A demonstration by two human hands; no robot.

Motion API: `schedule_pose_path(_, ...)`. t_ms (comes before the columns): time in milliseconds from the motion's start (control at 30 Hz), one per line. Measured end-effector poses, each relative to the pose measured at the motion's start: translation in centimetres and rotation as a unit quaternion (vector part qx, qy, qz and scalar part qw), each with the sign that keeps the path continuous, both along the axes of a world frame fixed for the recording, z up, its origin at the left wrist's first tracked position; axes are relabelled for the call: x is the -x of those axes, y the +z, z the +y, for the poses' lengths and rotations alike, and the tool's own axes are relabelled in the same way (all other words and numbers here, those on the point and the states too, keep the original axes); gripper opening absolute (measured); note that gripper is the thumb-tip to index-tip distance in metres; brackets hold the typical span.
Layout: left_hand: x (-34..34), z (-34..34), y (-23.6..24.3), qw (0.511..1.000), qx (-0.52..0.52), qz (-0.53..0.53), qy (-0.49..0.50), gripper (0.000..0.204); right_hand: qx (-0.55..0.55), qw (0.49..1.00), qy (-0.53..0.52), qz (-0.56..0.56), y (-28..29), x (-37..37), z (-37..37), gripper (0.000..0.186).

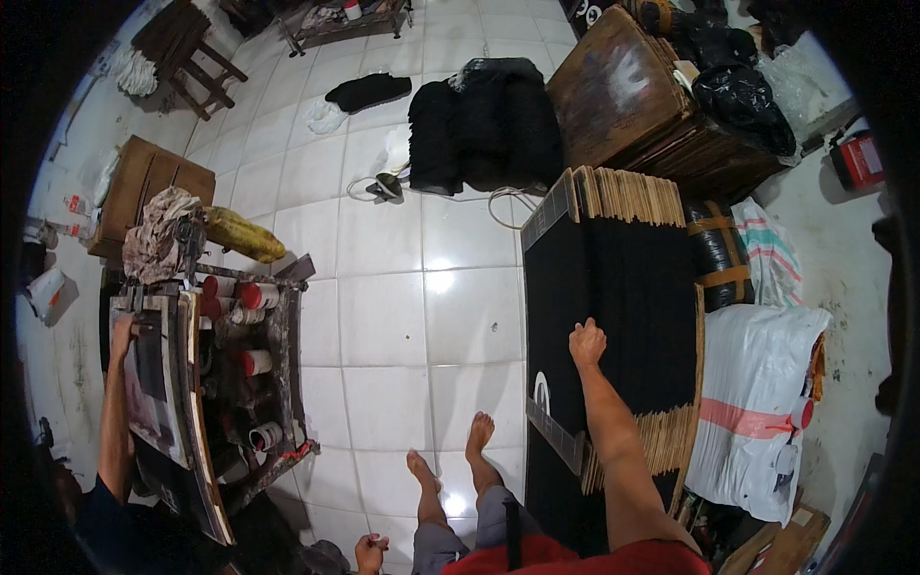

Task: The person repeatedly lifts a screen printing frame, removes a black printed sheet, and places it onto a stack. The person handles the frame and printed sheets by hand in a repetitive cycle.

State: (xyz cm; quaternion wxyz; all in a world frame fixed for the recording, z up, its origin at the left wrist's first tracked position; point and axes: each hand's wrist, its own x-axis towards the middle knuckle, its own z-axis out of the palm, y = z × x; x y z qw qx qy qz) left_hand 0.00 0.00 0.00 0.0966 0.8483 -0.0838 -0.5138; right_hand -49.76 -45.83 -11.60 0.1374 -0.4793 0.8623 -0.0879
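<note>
At the near edge, well left of the black cloth (642,307), the person's left grip (371,553) shows curled fingers; whether it holds anything cannot be told. Farther off to the right, the right grip (587,343) is narrow, its fingers bunched over the cloth, which spreads beneath it to near and far; whether it pinches any fabric cannot be told. Beyond, thin boards (632,196) edge the cloth's far end, and dark fabric bundles (489,125) lie on the tiled floor (383,316).

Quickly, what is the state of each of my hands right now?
Left hand: partly curled; open or closed, holding or not, cannot be told.
Right hand: closed, over the black fabric; whether it grips cannot be told.
</note>
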Motion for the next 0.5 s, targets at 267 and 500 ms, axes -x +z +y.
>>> schedule_pose_path(267,-0.2,-0.6,-0.5,0.999,0.031,0.012,0.019,0.027,-0.008,1.0,0.002,0.001,-0.5,0.9,-1.2,0.02)
schedule_pose_path(500,-0.1,-1.0,-0.4,0.998,0.059,0.017,0.019,0.029,-0.002,1.0,0.017,-0.025,0.5,1.2,-1.1,0.025)
